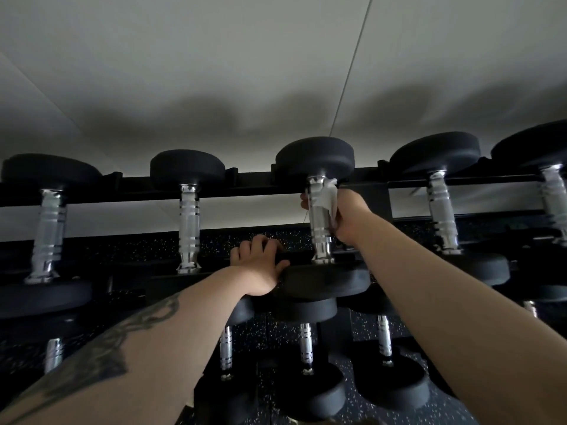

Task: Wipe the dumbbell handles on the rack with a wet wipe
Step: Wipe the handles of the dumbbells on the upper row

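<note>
Right hand [348, 214], centre-right of frame, grips a white wet wipe [326, 199] curled around the chrome dumbbell handle [319, 222]. Left hand [260, 265] curls over the black rack rail [294, 259] beside the dumbbell's near head [325, 280].

Pale wall [214, 72] fills the upper frame behind the gym gear; thin seam [352, 65] runs diagonally down it at right; soft dark shadows [239, 118] pool low on the wall, w/ a lighter strip showing further down; black rubber floor [270, 335] w/ white flecks covers the lower frame, seen in gaps btwn equipment; lighting dim, detail lost in the darkest areas.
</note>
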Tool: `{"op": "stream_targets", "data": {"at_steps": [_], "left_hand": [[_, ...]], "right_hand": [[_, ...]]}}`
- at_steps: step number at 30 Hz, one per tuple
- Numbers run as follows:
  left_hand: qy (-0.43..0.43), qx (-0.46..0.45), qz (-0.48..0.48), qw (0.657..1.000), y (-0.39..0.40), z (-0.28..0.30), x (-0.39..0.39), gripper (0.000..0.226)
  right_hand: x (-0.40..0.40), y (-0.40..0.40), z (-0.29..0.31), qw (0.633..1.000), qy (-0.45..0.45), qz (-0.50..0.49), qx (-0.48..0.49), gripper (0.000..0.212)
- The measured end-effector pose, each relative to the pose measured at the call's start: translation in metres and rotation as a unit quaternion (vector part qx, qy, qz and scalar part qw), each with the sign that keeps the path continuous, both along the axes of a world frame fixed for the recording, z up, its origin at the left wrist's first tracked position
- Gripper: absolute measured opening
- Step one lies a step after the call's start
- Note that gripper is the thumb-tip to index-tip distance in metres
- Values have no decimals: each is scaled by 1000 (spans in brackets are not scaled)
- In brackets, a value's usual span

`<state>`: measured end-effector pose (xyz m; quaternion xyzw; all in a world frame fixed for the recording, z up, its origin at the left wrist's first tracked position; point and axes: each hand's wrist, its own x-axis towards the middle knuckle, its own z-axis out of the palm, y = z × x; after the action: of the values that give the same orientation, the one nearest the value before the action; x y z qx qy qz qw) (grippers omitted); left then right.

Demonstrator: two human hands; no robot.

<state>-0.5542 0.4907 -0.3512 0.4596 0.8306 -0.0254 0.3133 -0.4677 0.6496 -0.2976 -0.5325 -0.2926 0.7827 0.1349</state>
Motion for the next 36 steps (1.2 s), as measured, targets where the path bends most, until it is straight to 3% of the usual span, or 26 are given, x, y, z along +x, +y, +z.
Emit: {"op": "stream_targets", "data": {"at_steps": [3, 5, 9, 11, 14, 17, 20, 21, 26, 28, 32, 33, 34, 36], "left_hand": [[3, -3, -3, 1000, 0, 0, 0, 36], [2, -3, 0, 1000, 1, 0, 0, 36], [2, -7, 1, 1000, 1, 0, 1, 34], [5, -8, 2, 1000, 1, 1, 1, 35], [8, -4, -1, 1000, 1, -1, 0, 34], [7, -7, 0, 1000, 1, -2, 0, 34], [3, -13, -1, 1000, 2, -1, 0, 34], [2, -14, -2, 1000, 2, 0, 0, 34], [-1, -20, -4, 1000, 1, 2, 0, 35], [2, -19, -5, 1000, 2, 3, 1, 35], [2, -14, -2, 1000, 2, 2, 1, 34], [1, -14, -1, 1000, 2, 2, 1, 34], [0, -15, 1, 1000, 2, 2, 1, 34], [2, -17, 3, 1000, 2, 2, 1, 34]], "right_hand": [[17, 2, 1, 986, -104, 72, 109, 16], [16, 6, 1, 975, -125, 97, 157, 20], [-8, 8, 10, 999, -22, 43, 0, 31], [-15, 5, 13, 999, -31, 33, 6, 39], [2, -4, 10, 987, -99, 73, 104, 23], [30, -7, 7, 922, -179, 160, 304, 25], [30, -8, 8, 773, -246, 190, 553, 18], [26, -8, 8, 742, -245, 171, 600, 16], [24, -11, -4, 638, -215, 143, 726, 10], [36, -12, -5, 609, -173, 198, 748, 9], [47, 1, 13, 469, -97, 388, 788, 10], [41, 7, 19, 456, -109, 399, 788, 10], [34, 11, 23, 473, -137, 392, 777, 11], [25, 6, 26, 540, -186, 366, 735, 15]]}}
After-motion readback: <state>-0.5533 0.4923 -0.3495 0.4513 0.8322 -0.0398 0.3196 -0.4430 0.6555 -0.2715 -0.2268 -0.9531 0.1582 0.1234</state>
